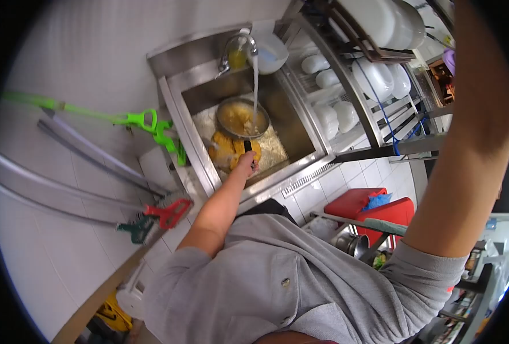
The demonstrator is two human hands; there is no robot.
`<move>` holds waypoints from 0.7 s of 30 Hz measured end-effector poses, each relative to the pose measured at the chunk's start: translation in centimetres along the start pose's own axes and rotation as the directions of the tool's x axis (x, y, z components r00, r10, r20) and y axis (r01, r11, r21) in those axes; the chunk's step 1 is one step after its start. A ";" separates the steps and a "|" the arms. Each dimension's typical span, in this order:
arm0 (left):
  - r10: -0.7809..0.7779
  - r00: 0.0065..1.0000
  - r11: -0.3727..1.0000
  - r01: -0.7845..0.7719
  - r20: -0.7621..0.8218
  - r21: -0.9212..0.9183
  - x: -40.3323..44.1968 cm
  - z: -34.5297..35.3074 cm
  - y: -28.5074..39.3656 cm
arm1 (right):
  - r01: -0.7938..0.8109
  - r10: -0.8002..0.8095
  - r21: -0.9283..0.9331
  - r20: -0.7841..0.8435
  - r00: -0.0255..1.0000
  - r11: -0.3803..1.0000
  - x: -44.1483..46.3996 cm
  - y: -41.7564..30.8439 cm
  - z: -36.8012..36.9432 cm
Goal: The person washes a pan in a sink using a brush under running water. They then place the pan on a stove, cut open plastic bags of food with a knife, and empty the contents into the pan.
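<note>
Pan [239,116] in sink [292,123] under running tap water [255,80], held by black handle [247,145] in left grip [246,164]; can't tell on right grip, off-frame.

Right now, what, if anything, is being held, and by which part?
The left hand grips the pan by its black handle; the right hand is out of view.

A pale tiled wall [53,235] fills the left, a metal rack [360,153] stands right, near white tiles [349,170].

One head-worn view — wide, tilted — looks down past the shirt [266,252] to the sink [292,129].
</note>
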State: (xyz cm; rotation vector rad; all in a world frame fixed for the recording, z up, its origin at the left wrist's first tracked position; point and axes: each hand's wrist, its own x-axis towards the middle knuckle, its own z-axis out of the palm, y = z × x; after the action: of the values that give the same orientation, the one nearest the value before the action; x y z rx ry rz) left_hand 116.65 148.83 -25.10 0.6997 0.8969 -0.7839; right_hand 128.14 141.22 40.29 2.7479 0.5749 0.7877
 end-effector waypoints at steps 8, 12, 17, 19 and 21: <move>0.294 0.951 0.850 -0.214 -0.097 0.481 2.3 -2.4 -2.7 | -0.262 0.226 -0.074 -0.319 0.920 0.962 -16.6 2.7 -3.2; 0.168 0.980 0.928 -0.121 -0.105 0.353 3.2 -0.6 -4.0 | -0.457 0.376 0.016 -0.597 0.709 0.889 -22.8 2.1 -6.2; 0.067 0.998 0.991 -0.068 0.012 0.111 2.9 -1.5 -3.0 | -0.421 0.591 0.549 -0.174 0.787 0.722 -29.4 -3.7 -1.2; 0.012 1.000 0.992 -0.014 0.016 0.127 1.7 -1.7 -1.5 | -0.589 0.509 0.720 0.375 0.775 0.366 -31.9 -6.5 3.5; 0.049 0.999 0.996 -0.047 -0.016 0.077 2.4 -1.8 -1.7 | -0.783 0.270 0.615 0.742 0.613 0.090 -33.1 -7.9 10.0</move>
State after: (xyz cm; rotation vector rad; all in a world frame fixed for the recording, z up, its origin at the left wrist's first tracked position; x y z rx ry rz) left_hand 115.46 148.67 -28.29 0.7943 0.8664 -0.7736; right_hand 105.38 133.09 14.32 4.1458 -0.4322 -0.4549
